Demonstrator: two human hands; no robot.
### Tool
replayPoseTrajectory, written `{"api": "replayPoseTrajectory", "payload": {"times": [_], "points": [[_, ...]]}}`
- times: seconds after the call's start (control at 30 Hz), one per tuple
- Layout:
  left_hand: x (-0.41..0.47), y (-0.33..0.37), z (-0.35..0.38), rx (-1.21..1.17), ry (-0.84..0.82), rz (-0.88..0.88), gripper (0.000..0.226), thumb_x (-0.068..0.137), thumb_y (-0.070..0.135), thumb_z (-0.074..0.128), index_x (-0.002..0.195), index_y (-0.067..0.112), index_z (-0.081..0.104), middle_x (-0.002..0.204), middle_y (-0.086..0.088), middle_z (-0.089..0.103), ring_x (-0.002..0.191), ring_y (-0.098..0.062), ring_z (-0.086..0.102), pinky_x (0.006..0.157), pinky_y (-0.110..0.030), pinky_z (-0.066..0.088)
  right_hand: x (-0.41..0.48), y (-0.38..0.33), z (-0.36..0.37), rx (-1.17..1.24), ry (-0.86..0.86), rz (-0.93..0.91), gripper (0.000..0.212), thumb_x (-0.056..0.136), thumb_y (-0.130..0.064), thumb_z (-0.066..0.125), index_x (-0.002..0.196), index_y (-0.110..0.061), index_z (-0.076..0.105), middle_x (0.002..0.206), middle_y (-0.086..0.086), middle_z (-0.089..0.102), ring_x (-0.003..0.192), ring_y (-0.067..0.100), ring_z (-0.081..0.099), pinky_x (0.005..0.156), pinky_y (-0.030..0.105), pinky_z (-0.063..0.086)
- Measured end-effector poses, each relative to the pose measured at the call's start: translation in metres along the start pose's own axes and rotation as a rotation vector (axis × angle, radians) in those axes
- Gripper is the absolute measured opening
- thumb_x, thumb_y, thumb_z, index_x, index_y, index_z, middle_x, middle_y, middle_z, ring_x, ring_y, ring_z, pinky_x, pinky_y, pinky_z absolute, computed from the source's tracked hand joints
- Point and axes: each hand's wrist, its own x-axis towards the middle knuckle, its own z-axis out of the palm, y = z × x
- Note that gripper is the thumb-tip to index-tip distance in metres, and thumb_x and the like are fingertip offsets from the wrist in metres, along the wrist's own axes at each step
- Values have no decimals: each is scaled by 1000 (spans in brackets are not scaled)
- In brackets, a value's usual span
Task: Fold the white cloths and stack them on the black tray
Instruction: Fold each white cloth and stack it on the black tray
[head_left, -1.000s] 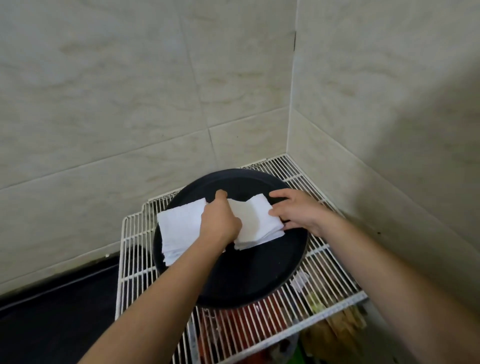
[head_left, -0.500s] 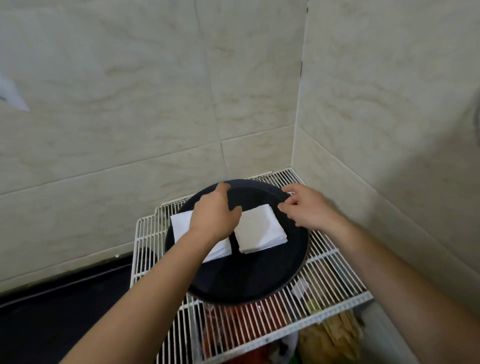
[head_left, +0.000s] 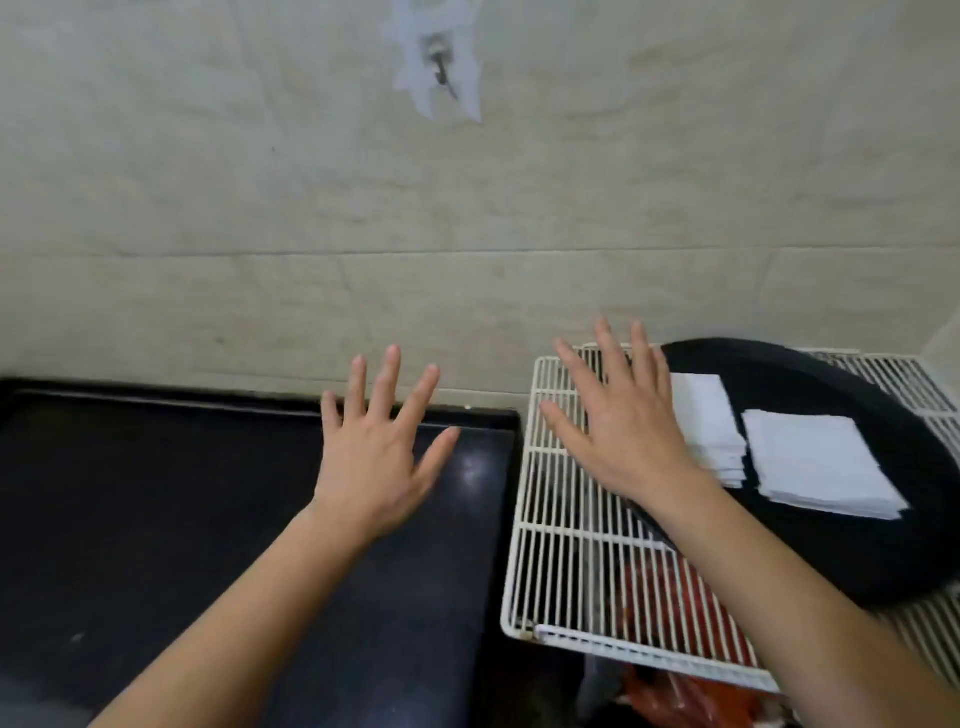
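Left hand (head_left: 371, 460), right hand (head_left: 626, 436): withdrawn, splayed.

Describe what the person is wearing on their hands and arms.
Nothing is worn. The left hand and right hand are bare, with no gloves or rings to be seen. Neither wrist carries a watch or band. The left forearm and right forearm are bare to the frame edge, with no sleeve in view.

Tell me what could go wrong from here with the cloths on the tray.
1. The right hand hovers open close to the left cloth stack; a careless sweep might knock it askew.
2. The right cloth stack shows fanned layers at its near edge, so it may slide on the black tray if the wire rack is jolted.
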Motion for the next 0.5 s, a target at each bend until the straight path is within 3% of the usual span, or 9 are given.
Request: {"api": "replayPoseTrajectory", "payload": {"times": [0.17, 0.5], "points": [[-58, -117, -16, 65, 21, -191, 71, 92, 67, 24, 155, 34, 24, 165, -9, 11, 149, -43, 11, 111, -68, 25, 23, -128, 23, 7, -30, -166, 73, 98, -67, 29, 159, -40, 1, 168, 8, -12, 152, 39, -16, 122, 53, -7], [-228, -395, -59, 143, 104, -452, 74, 90, 67, 25, 155, 33, 25, 166, -9, 9, 150, -41, 10, 110, -67, 24, 27, -461, 82, 24, -11, -430, 73, 95, -64, 37, 159, -32, 20, 167, 15, 11, 152, 45, 5, 122, 57, 7]]}}
